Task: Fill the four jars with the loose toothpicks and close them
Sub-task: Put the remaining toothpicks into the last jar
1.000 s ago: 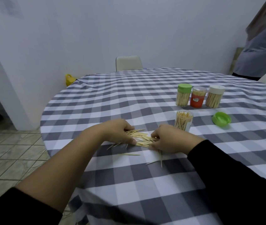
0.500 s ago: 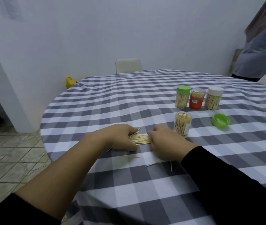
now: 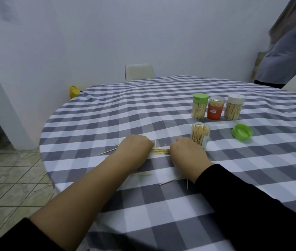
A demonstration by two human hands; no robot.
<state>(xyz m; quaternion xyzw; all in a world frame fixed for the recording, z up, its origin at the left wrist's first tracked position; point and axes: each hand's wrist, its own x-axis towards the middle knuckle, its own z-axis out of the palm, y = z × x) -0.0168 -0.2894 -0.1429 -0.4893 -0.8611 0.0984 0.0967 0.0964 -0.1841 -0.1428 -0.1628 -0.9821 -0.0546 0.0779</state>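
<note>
A bundle of loose toothpicks (image 3: 160,150) lies on the checked tablecloth between my two hands. My left hand (image 3: 134,145) and my right hand (image 3: 187,151) are both curled over the bundle's ends and squeeze it together. Stray toothpicks (image 3: 169,181) lie near my wrists. An open jar (image 3: 200,134), partly filled with toothpicks, stands just behind my right hand. Its green lid (image 3: 241,132) lies to the right. Three closed jars stand further back: a green-lidded one (image 3: 199,108), a red one (image 3: 215,110) and a white-lidded one (image 3: 234,109).
The round table (image 3: 143,109) carries a grey and white checked cloth. A white chair (image 3: 139,71) stands at its far side. A person in grey (image 3: 286,51) stands at the right. A yellow object (image 3: 74,91) sits on the floor by the wall.
My hands have drawn closer together, pushing the scattered toothpicks into a tighter bundle. The view has shifted slightly.
</note>
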